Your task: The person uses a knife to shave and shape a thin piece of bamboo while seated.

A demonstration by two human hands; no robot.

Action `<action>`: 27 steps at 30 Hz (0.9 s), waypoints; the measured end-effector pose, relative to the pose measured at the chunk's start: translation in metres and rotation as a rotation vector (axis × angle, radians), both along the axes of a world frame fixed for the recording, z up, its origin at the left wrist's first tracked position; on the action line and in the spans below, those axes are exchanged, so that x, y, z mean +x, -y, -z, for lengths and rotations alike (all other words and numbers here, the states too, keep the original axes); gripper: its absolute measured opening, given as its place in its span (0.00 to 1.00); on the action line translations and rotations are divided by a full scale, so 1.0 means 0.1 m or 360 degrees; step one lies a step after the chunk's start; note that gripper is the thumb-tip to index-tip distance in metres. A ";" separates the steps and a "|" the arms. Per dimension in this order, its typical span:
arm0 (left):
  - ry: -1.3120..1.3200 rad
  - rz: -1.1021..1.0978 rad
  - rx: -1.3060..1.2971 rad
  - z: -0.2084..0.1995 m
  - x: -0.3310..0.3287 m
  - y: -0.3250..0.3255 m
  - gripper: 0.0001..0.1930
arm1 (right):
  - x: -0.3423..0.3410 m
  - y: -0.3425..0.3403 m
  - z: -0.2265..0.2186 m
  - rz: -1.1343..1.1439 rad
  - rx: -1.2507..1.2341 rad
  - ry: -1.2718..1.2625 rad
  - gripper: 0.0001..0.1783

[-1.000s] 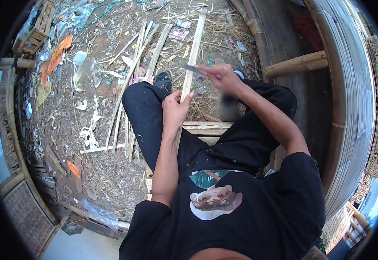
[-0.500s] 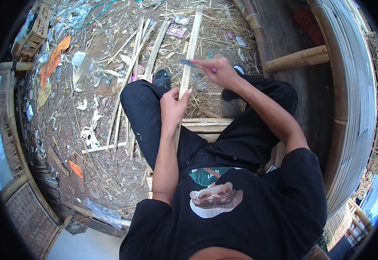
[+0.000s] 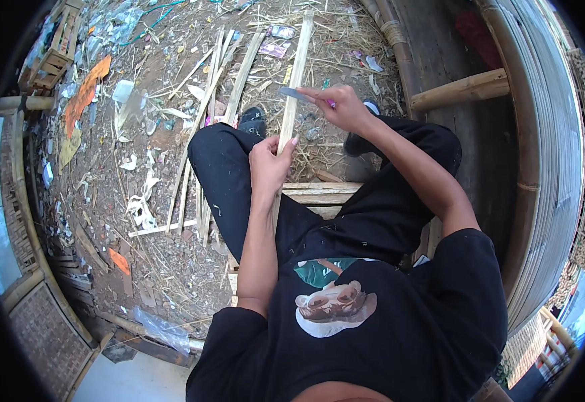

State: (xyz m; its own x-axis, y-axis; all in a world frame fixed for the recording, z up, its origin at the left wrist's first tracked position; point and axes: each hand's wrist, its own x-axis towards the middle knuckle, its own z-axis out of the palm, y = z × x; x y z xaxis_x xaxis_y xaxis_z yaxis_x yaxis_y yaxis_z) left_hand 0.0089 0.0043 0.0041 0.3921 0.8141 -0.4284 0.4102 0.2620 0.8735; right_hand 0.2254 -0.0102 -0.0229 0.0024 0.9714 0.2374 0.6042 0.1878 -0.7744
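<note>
My left hand [image 3: 270,165] is closed around a long, pale, flat bamboo strip [image 3: 298,63], thumb on its right edge. The strip runs from between my legs up and away past my feet. In my right hand [image 3: 345,109] is a knife [image 3: 294,94] with a grey blade, my index finger stretched along its back. The blade lies across the strip, well beyond my left hand. A bit of pink or purple shows at my right palm, probably the handle, which the fingers mostly hide.
More bamboo strips [image 3: 243,77] lie on the littered ground left of my feet. A slatted wooden seat [image 3: 319,194] is under me. At the right stands a bamboo frame with a crosspiece [image 3: 460,90]. A wooden crate [image 3: 54,50] sits far left, near orange scraps [image 3: 86,94].
The knife blade has shifted only slightly on the strip, its tip now a little higher. My left hand keeps its hold in nearly the same place.
</note>
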 end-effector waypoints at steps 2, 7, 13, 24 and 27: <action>-0.0043 -0.0021 0.0015 0.02 -0.03 0.01 0.13 | -0.06 0.07 0.01 0.0096 -0.0035 0.0023 0.26; -0.0049 0.0003 0.0017 0.02 0.00 0.00 0.13 | 0.01 0.02 -0.02 -0.0036 -0.0024 0.0021 0.25; -0.0092 0.0038 0.0051 0.05 -0.03 0.00 0.12 | -0.04 0.10 -0.03 -0.0102 -0.0112 0.0009 0.23; -0.0092 0.0012 0.0034 0.09 -0.06 -0.03 0.12 | -0.16 0.13 0.02 -0.0004 -0.0097 -0.0023 0.23; -0.0040 0.0012 0.0007 0.07 0.00 0.01 0.12 | -0.01 0.12 0.10 -0.0068 0.0044 -0.0055 0.22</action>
